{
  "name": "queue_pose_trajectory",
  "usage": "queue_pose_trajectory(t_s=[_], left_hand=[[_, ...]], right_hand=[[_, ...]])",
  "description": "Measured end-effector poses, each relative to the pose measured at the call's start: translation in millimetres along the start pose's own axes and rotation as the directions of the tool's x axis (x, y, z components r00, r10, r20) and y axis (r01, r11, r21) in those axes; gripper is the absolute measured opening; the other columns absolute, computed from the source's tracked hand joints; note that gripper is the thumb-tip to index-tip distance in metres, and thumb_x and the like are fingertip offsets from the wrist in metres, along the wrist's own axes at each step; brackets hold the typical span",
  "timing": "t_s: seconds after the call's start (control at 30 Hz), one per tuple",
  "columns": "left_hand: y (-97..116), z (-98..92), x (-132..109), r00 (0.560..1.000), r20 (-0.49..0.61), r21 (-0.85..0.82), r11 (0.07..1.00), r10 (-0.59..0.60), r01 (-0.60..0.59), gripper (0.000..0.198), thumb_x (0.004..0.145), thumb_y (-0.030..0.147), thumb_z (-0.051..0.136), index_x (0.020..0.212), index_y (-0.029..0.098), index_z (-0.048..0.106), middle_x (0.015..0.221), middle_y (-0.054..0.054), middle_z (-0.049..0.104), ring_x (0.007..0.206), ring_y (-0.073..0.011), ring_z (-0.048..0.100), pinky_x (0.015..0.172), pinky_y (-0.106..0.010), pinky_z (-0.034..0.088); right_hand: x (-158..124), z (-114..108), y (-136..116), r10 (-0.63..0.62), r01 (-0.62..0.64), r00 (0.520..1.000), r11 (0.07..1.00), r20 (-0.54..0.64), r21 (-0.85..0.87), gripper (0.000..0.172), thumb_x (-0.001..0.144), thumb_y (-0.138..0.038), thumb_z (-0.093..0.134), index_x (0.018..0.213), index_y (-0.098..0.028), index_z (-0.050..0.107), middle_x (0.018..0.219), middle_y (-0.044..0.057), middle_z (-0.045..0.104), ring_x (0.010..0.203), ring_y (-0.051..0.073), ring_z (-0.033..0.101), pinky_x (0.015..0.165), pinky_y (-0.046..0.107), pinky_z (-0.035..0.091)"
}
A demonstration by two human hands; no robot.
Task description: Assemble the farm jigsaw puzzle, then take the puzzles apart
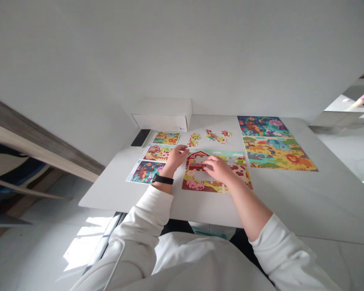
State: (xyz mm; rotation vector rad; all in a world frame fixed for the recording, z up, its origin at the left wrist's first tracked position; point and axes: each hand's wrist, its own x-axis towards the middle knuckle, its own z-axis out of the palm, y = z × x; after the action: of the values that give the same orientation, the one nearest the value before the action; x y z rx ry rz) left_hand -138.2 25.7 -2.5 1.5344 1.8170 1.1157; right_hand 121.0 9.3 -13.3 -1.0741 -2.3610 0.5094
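Note:
A farm jigsaw puzzle [241, 173] with a red barn, a pink pig and a spotted cow lies partly assembled in front of me, with bare gaps in its middle. My right hand [217, 169] is over it, fingertips pinched at a puzzle piece by the barn; the fingers mostly cover that piece. At the puzzle's upper left corner, my left hand [177, 157] has bent fingers and a small gap at the thumb, with no piece visible in it. Just beyond its fingertips lie loose yellow-green puzzle pieces [194, 140].
More loose pieces [210, 135] lie farther back. Two finished puzzles, a night scene [263, 126] and a safari scene [279, 152], lie at right. Picture cards [145, 171] are at left, near a phone [140, 138]. A white box [162, 115] stands against the wall.

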Motion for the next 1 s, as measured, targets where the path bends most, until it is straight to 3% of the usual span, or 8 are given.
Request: queue_pose_trajectory(t_s=[0.07, 0.13, 0.2, 0.3, 0.4, 0.47, 0.77, 1.0], left_hand=[[-2, -4.8, 5, 0.989, -0.042, -0.273, 0.954, -0.141, 0.124, 0.032, 0.091, 0.048, 0.069, 0.110, 0.022, 0.073, 0.103, -0.007, 0.075, 0.083, -0.0178, 0.068, 0.074, -0.029, 0.055], [-3, -10.5, 9, 0.971, -0.050, -0.416, 0.889, -0.233, 0.192, 0.037, 0.093, 0.054, 0.063, 0.111, 0.022, 0.069, 0.101, -0.007, 0.073, 0.078, -0.0154, 0.067, 0.067, -0.026, 0.053], [0, -14.2, 10, 0.976, -0.101, -0.257, 0.953, -0.194, 0.162, 0.036, 0.101, 0.052, 0.052, 0.117, 0.022, 0.066, 0.102, -0.008, 0.072, 0.079, -0.0165, 0.067, 0.068, -0.028, 0.055], [11, -12.1, 4, 0.992, -0.112, 0.208, 0.978, 0.054, -0.030, 0.032, 0.105, 0.035, 0.046, 0.128, 0.025, 0.066, 0.117, -0.012, 0.071, 0.104, -0.0240, 0.069, 0.087, -0.038, 0.059], [26, -3.7, -1, 0.940, 0.131, 0.522, 0.784, 0.314, -0.335, 0.032, 0.104, 0.024, 0.048, 0.128, 0.027, 0.070, 0.129, -0.012, 0.069, 0.124, -0.0288, 0.061, 0.105, -0.043, 0.053], [34, 0.4, 2, 0.883, 0.278, 0.632, 0.620, 0.378, -0.465, 0.035, 0.106, 0.022, 0.043, 0.128, 0.027, 0.071, 0.128, -0.013, 0.069, 0.125, -0.0295, 0.060, 0.106, -0.042, 0.051], [35, -3.7, 44, 0.903, 0.338, 0.761, 0.488, 0.266, -0.428, 0.041, 0.105, 0.024, 0.046, 0.143, 0.022, 0.062, 0.133, -0.015, 0.067, 0.126, -0.0310, 0.060, 0.102, -0.041, 0.051], [41, 1.5, 59, 0.940, 0.295, 0.786, 0.515, 0.172, -0.341, 0.045, 0.106, 0.047, 0.048, 0.137, 0.018, 0.063, 0.135, -0.016, 0.068, 0.126, -0.0316, 0.064, 0.105, -0.041, 0.051]], right_hand=[[0, -1, 2, 0.007, -0.006, 0.999, 0.999, -0.034, 0.032, 0.021, 0.099, -0.021, 0.070, 0.116, -0.027, 0.082, 0.119, 0.007, 0.074, 0.110, 0.022, 0.071, 0.106, 0.039, 0.054], [0, -1, 3, 0.016, -0.014, 0.998, 0.999, -0.054, 0.043, 0.019, 0.099, -0.022, 0.071, 0.114, -0.026, 0.082, 0.118, 0.007, 0.074, 0.109, 0.022, 0.071, 0.106, 0.039, 0.054], [0, -2, 3, 0.021, -0.019, 0.998, 0.999, -0.063, 0.040, 0.018, 0.099, -0.022, 0.071, 0.113, -0.026, 0.082, 0.118, 0.007, 0.074, 0.110, 0.022, 0.071, 0.106, 0.038, 0.054], [1, -5, 0, 0.019, -0.018, 0.998, 1.000, -0.055, 0.020, 0.018, 0.099, -0.022, 0.071, 0.113, -0.025, 0.082, 0.119, 0.008, 0.074, 0.112, 0.023, 0.070, 0.105, 0.037, 0.054], [2, -9, -3, 0.021, -0.021, 0.999, 1.000, -0.038, -0.008, 0.017, 0.099, -0.021, 0.071, 0.112, -0.025, 0.082, 0.117, 0.008, 0.075, 0.109, 0.023, 0.070, 0.102, 0.037, 0.055], [2, -11, -3, 0.022, -0.022, 0.999, 1.000, -0.039, -0.014, 0.017, 0.099, -0.021, 0.071, 0.112, -0.025, 0.082, 0.116, 0.008, 0.075, 0.108, 0.023, 0.070, 0.102, 0.037, 0.055], [4, -12, 5, 0.062, -0.063, 0.997, 0.998, -0.046, -0.026, 0.038, 0.094, -0.004, 0.063, 0.124, -0.022, 0.078, 0.122, 0.010, 0.075, 0.111, 0.023, 0.070, 0.105, 0.036, 0.053], [6, -13, 8, 0.104, -0.108, 0.989, 0.994, -0.105, -0.034, 0.036, 0.095, -0.006, 0.060, 0.120, -0.023, 0.079, 0.118, 0.010, 0.076, 0.109, 0.023, 0.071, 0.102, 0.036, 0.055]])
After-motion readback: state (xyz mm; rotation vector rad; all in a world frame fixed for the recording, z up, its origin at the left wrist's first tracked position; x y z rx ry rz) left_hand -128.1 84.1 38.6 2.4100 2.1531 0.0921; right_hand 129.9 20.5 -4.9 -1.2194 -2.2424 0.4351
